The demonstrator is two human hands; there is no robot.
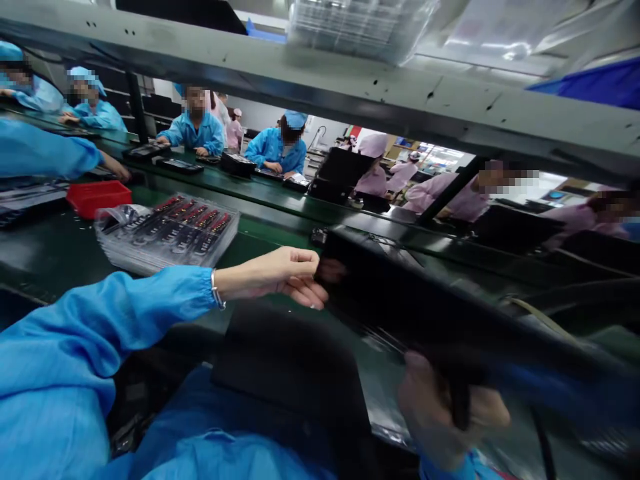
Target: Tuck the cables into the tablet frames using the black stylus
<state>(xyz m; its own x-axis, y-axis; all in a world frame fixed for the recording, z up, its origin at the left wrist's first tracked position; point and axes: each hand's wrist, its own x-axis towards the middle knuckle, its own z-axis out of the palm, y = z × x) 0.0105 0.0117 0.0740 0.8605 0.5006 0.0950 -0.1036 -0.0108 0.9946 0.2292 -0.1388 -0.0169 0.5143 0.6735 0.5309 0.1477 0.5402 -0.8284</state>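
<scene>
- The black panel (pixel 425 310) is held tilted above the desk (pixel 45 257), from the centre to the right of the frame.
- The left hand (pixel 285 277) is placed at its left edge with fingers curled; whether that edge is pinched or only touched cannot be told.
- By the right hand (pixel 445 407), blurred at lower right, the lower edge appears to be gripped.
- The panel is judged stiff, fairly light, slippery on its glossy face and easily scratched or cracked; it is best taken by opposite edges, with the face left untouched.
- Overhead, headroom is limited by the shelf beam (pixel 320 87).
- Stacked clear trays (pixel 133 257) of small parts and a red bin (pixel 97 200) are set left of centre, beyond the left forearm.
- At lower middle, a dark flat piece (pixel 295 373) is seen, its nature unclear.
</scene>
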